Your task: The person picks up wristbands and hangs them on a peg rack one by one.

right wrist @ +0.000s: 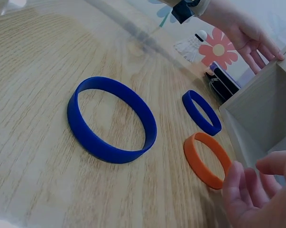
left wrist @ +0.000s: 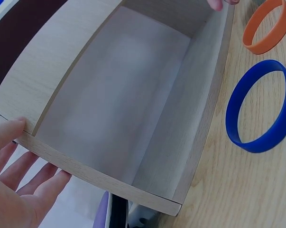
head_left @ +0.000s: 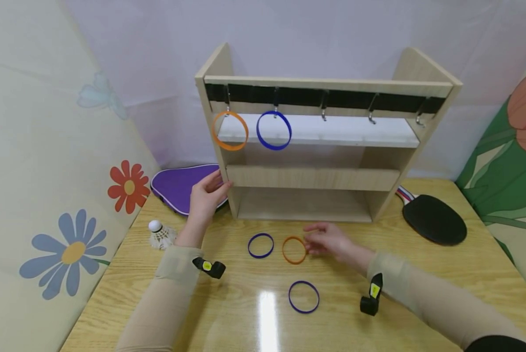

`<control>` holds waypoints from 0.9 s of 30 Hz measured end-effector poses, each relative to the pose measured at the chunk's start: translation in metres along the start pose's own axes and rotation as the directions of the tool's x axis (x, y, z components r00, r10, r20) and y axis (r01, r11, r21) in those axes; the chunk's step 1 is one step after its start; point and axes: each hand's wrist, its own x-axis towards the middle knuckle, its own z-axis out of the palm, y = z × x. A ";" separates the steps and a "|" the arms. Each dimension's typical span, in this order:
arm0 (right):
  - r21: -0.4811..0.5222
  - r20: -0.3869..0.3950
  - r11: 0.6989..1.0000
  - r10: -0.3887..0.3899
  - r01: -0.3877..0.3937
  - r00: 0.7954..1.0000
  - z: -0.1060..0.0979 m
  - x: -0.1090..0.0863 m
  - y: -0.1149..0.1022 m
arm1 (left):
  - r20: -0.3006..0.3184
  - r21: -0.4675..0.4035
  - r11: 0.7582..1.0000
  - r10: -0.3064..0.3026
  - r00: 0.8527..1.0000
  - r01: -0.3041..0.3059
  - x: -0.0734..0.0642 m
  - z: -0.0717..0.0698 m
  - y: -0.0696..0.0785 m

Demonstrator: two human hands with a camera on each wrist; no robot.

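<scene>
Left hand [head_left: 207, 197], fingers loosely extended, touches the shelf [head_left: 312, 176] at eight o'clock, steadying it, I'd guess; right hand [head_left: 326, 241], half-open, empty, flanks the lower orange band [right wrist: 196, 166] at three.

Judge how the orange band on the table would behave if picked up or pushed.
The orange band is probably light, given its thin wall. Its rubbery look suggests some flex when pinched. Lying flat, it would likely slide rather than roll.

Downward head view, close wrist views, shelf [head_left: 313, 177] in all
</scene>
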 end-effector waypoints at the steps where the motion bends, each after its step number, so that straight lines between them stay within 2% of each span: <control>1: -0.001 -0.005 1.000 0.004 -0.004 1.000 0.000 0.000 0.001 | -0.001 0.001 1.000 -0.001 1.000 0.001 0.000 0.000 0.000; 15: -0.058 0.006 0.998 0.020 -0.019 1.000 -0.002 0.004 0.012 | 0.004 0.012 1.000 -0.009 1.000 0.008 0.000 -0.001 0.000; 27: -0.111 0.025 0.993 -0.029 0.032 0.999 -0.003 0.006 0.020 | 0.003 0.009 1.000 -0.003 1.000 0.003 -0.001 0.000 0.001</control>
